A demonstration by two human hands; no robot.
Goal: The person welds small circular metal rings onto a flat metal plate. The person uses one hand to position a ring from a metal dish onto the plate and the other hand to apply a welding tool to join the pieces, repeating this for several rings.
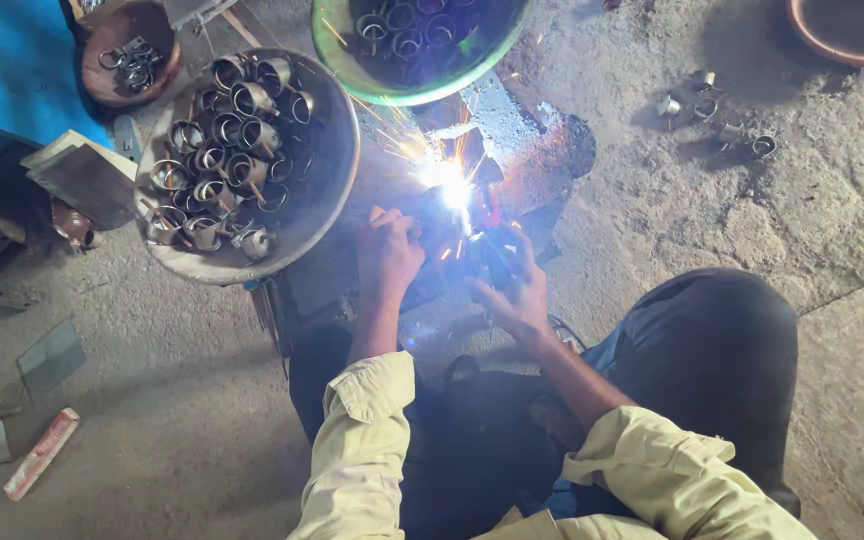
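So I'm watching the head cam feed and it's mid-weld right now. The left hand point(388, 252) is curled around something small right beside the arc point(449, 186), fingers closed on it, though the glare washes out what exactly it's pinching, probably the metal piece being joined. The right hand point(514, 290) is wrapped shut around a dark handle, which I take for the welding holder point(497, 262), tip pointing up into the bright spot with sparks flying off to the left and far side. The work sits on a small metal block point(497, 120) on the concrete floor point(152, 440), just in front of the knees. As for progress: the big pan point(327, 190) on the left is loaded with metal rings that have little stubs on them, the green bowl point(352, 70) at the far edge holds more rings, and there's a small brown bowl point(102, 85) far left with a few. A handful of loose rings point(697, 100) lie on the floor far right. I can't tell which pile is finished and which is waiting, so my guess is somewhere in the middle of a long batch, one piece under the arc at the moment.
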